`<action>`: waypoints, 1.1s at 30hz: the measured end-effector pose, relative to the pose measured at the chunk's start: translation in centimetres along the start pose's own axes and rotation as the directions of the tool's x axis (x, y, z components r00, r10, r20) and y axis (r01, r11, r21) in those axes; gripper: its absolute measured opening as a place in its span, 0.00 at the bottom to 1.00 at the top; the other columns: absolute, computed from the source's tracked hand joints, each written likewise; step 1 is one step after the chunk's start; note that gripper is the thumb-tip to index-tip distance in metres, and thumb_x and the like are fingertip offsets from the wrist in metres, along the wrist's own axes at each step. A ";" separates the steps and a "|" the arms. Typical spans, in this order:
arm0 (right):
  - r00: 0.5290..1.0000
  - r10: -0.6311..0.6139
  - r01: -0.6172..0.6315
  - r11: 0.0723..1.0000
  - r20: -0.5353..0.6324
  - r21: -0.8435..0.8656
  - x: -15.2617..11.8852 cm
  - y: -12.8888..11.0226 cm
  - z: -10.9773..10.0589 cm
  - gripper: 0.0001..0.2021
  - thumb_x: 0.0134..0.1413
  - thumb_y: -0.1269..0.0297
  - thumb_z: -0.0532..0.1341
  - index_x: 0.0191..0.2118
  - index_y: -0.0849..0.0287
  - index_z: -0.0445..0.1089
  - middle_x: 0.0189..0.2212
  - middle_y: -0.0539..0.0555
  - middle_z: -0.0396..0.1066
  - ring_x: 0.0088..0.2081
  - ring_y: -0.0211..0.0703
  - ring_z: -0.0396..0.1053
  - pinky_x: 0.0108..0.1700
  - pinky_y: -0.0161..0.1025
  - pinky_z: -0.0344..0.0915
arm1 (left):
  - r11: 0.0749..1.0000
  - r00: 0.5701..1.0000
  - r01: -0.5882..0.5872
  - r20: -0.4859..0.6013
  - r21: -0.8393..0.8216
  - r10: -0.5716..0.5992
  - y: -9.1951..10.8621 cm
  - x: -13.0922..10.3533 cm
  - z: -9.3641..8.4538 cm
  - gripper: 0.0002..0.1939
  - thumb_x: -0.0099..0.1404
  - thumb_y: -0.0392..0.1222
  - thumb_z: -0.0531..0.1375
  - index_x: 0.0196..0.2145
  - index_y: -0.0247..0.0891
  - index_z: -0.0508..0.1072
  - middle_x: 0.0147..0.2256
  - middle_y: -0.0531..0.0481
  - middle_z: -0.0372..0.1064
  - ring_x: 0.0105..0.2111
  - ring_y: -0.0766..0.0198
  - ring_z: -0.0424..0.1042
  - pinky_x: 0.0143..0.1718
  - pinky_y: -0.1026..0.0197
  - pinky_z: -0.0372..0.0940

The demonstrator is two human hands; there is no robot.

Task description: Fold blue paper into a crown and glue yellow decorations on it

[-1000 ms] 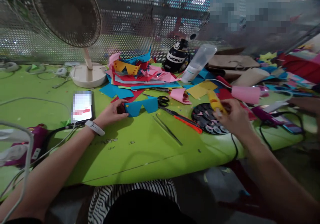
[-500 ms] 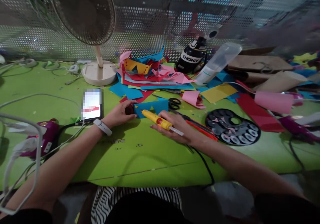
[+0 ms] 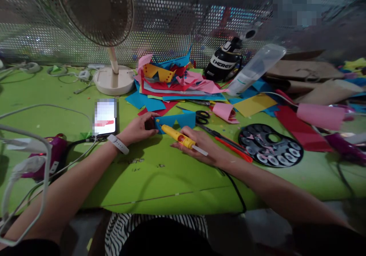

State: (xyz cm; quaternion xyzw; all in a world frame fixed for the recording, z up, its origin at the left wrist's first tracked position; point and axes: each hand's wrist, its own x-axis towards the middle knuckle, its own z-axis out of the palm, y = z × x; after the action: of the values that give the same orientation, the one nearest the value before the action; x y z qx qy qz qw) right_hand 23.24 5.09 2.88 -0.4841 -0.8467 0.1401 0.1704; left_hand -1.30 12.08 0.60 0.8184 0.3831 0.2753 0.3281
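A blue paper piece (image 3: pixel 185 119) with a notch cut in its lower edge stands on the green table (image 3: pixel 160 183). Its left end is pinched in my left hand (image 3: pixel 143 127). My right hand (image 3: pixel 197 145) is wrapped round a yellow glue gun (image 3: pixel 174 135), from whose back a clear glue stick (image 3: pixel 200 150) sticks out. The gun's nozzle points at the left part of the blue paper, by a small yellow spot (image 3: pixel 158 121). Whether the nozzle touches the paper is too small to tell.
Black scissors (image 3: pixel 202 117), a red-handled tool (image 3: pixel 234 149) and a black palette (image 3: pixel 270 145) lie to the right. A phone (image 3: pixel 105 118) and a fan (image 3: pixel 113 81) stand left. Behind are stacked coloured papers (image 3: pixel 160 92), a black bottle (image 3: pixel 221 63) and a clear bottle (image 3: pixel 256 71).
The glue gun's nozzle has shifted slightly left relative to the blue paper, nearer its left end. The view has also shifted a little, with the objects on the right now further right.
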 end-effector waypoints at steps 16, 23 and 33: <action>1.000 0.014 -0.014 1.000 0.024 -0.018 0.0 0.0 0.1 0.22 0.62 0.39 0.47 0.34 0.55 0.57 0.24 0.54 0.69 0.23 0.42 0.64 0.25 0.37 0.52 | 1.000 1.000 -0.007 0.006 -0.006 0.007 0.0 -0.1 0.0 0.26 0.58 0.42 0.64 0.54 0.37 0.68 0.47 0.44 0.72 0.41 0.59 0.72 0.44 0.56 0.66; 0.999 0.000 0.001 0.999 0.033 -0.038 0.0 0.4 0.3 0.22 0.63 0.39 0.46 0.34 0.55 0.56 0.25 0.54 0.69 0.23 0.42 0.65 0.25 0.37 0.52 | 0.999 1.000 -0.024 -0.005 -0.022 0.024 0.0 0.0 0.0 0.26 0.57 0.42 0.64 0.53 0.36 0.68 0.50 0.42 0.71 0.46 0.56 0.71 0.48 0.54 0.65; 0.998 -0.068 0.068 0.993 0.002 -0.094 -0.1 0.6 0.6 0.19 0.64 0.43 0.49 0.35 0.55 0.58 0.28 0.55 0.71 0.24 0.42 0.67 0.26 0.36 0.52 | 1.000 1.000 0.000 0.008 -0.028 0.000 0.1 0.0 0.0 0.26 0.58 0.43 0.64 0.53 0.36 0.68 0.46 0.44 0.72 0.43 0.57 0.72 0.44 0.57 0.66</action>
State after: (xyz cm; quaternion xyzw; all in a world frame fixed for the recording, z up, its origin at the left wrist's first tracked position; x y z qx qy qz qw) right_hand 23.53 5.25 2.06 -0.4626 -0.8683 0.0939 0.1528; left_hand -1.27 12.06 0.66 0.8149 0.3778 0.2773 0.3410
